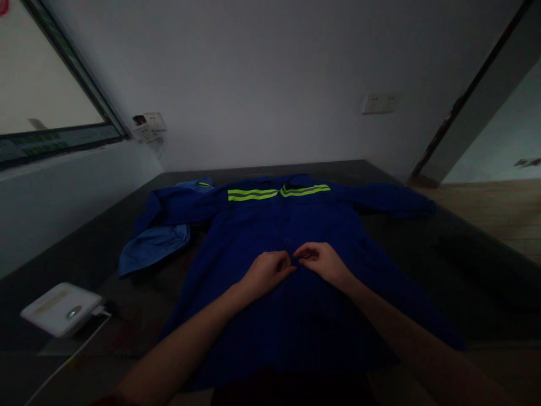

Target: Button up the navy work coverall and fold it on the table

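Note:
A dark blue work jacket (321,225) lies spread on the dark table, its collar at the far side and its sleeves out to both sides. Yellow-green reflective strips (252,195) cross its chest. At the middle of its front, my left hand (270,266) pinches the cloth with thumb and fingers. Close beside it on the right, my right hand (319,259) also has its fingertips closed on the jacket's front. The fingertips nearly meet, and any small fastener between them is too dark to make out.
Under the left sleeve is a lighter blue folded garment (154,245). A white box-shaped device (63,309) with a white cable (70,358) sits at the table's left. Behind the table (422,265) rises a wall with sockets (379,104). A window (51,73) is at upper left.

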A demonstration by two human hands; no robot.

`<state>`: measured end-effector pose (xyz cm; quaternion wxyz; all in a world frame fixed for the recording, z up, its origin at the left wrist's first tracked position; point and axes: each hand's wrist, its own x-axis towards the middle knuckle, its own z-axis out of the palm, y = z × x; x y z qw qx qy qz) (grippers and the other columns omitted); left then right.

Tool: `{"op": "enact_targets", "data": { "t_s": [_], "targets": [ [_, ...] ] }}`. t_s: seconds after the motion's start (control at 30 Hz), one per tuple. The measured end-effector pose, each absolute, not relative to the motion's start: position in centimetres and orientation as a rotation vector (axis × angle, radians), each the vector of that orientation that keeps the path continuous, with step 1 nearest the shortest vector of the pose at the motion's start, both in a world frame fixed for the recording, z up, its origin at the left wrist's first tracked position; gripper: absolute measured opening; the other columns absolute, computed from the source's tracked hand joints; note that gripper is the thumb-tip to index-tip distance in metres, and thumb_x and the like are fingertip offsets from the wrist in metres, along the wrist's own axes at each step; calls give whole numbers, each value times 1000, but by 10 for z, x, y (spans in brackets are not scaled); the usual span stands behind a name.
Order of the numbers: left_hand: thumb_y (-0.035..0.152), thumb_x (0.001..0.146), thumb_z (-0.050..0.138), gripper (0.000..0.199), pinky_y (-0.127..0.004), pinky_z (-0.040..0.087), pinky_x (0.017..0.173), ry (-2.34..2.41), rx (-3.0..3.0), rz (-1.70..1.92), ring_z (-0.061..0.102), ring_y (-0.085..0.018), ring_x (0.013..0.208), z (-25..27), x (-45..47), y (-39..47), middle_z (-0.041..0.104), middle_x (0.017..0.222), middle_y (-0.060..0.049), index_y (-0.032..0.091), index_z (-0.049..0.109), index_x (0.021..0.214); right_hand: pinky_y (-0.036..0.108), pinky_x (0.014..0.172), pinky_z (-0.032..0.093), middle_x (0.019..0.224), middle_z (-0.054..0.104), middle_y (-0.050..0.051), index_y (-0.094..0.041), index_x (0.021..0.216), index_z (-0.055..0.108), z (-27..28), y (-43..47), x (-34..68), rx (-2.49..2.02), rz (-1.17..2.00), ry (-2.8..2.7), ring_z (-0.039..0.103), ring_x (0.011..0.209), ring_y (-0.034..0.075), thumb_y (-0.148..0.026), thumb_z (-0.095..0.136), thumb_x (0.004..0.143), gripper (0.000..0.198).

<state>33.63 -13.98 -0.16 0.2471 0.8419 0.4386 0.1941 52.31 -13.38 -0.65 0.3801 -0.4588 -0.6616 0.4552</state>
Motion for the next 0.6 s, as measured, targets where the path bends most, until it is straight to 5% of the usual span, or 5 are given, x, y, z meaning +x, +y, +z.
{"op": "enact_targets", "data": {
  "t_s": [0.6],
  "targets": [
    [37, 86, 53, 21, -21, 37, 62, 1191, 2442, 548, 59, -13, 69, 9, 337, -146, 65, 74, 0, 19, 61, 79, 28, 67, 51, 73, 69, 3, -16, 75, 66, 2, -142, 523, -1149, 1111, -1706, 65, 70, 17, -18, 63, 66, 9]
  ]
}}
